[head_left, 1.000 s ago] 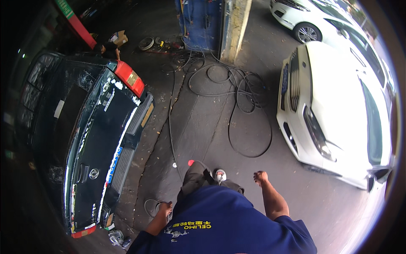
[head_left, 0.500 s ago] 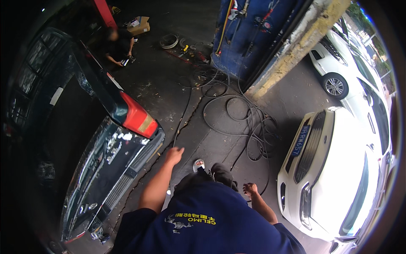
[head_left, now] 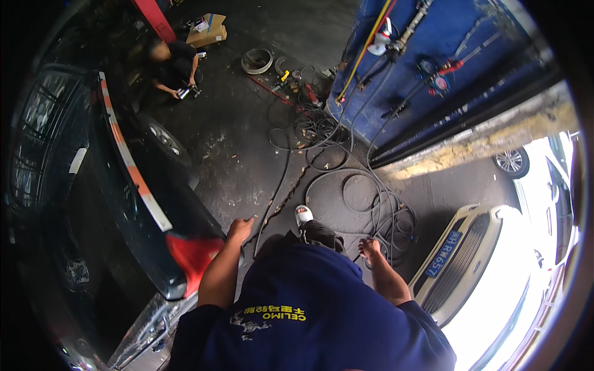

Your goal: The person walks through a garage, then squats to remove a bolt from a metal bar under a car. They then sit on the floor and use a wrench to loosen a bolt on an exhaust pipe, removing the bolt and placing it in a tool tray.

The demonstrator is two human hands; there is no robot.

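Note:
My left hand (head_left: 240, 230) hangs beside the dark car (head_left: 148, 247) on the left, near its red rear lamp (head_left: 193, 260). Its fingers look curled in with one digit sticking out, and nothing shows in them. On the other side, my right hand (head_left: 369, 248) is held low in front of my body with loosely bent fingers and no object visible in it. Beyond that hand lie black hoses (head_left: 377, 204) in loose loops on the dark floor. One of my feet, in a white sandal (head_left: 303, 214), is stepping forward between the hands.
A blue panel (head_left: 421, 68) with hanging hoses and gauges stands ahead, beside a worn pillar (head_left: 482, 139). A white car (head_left: 476, 266) is close on the right. Far left, a person (head_left: 176, 68) crouches near a cardboard box (head_left: 207, 31). A metal ring (head_left: 257, 60) and tools lie on the floor.
I have moved forward along the dark car, and the view has turned; the blue panel and hoses appear nearer. My left hand has shifted left and my right hand is higher in the picture.

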